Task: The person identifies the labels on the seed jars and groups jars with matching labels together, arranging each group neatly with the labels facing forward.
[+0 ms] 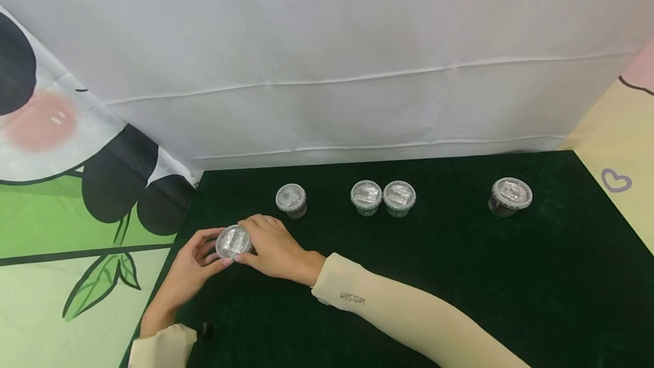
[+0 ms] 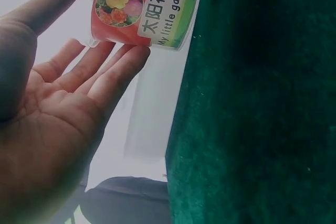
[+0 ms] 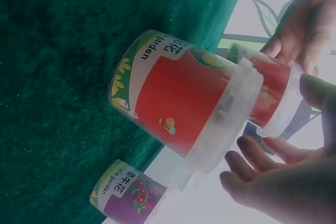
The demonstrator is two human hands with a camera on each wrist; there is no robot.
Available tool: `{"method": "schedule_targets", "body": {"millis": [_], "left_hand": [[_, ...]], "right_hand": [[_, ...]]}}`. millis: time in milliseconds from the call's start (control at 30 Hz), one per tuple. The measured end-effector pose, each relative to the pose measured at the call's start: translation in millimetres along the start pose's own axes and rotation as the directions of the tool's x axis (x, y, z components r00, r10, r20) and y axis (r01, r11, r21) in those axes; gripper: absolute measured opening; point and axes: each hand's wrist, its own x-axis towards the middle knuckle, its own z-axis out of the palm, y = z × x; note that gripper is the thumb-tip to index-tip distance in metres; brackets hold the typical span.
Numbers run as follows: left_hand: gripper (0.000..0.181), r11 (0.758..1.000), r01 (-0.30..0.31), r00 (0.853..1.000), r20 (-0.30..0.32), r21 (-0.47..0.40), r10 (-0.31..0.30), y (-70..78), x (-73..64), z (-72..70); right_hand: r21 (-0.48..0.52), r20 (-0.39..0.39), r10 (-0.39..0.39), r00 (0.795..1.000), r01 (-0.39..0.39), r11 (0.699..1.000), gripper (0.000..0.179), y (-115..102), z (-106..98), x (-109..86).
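Note:
A small lidded plastic cup [image 1: 234,241] with a red flower label is between both hands, at the table's left side. My left hand [image 1: 190,268] holds it from the left, thumb and fingers on either side, as the cup [image 2: 140,11] shows in the left wrist view. From the right, my right hand [image 1: 276,247] grips it near the lid, thumb in front and fingers behind. In the right wrist view, a second red-labelled cup [image 3: 184,98] stands nearer the camera; the right hand hides it from the head view.
Along the back of the dark green cloth [image 1: 434,277] stand a purple-labelled cup [image 1: 291,200], two green-toned cups [image 1: 366,197] side by side, and a dark cup [image 1: 510,196] at the far right. A white curtain [image 1: 332,118] hangs behind. A small black object [image 1: 205,331] lies near the left sleeve.

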Motion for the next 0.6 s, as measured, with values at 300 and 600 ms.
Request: {"method": "schedule_targets", "body": {"millis": [300, 600], "left_hand": [[0.058, 0.999, 0.033, 0.999, 0.034, -0.03, -0.032, -17.2, 3.5, -0.3], [0.059, 0.996, 0.061, 0.997, 0.06, -0.072, -0.057, -31.0, 4.2, 6.6]], "right_hand": [[-0.189, -0.017, 0.041, 0.999, -0.043, 0.981, 0.063, -2, 8, 2.3], [-0.279, 0.002, 0.084, 0.996, -0.081, 0.957, 0.061, 0, 17, 3.7]]}}
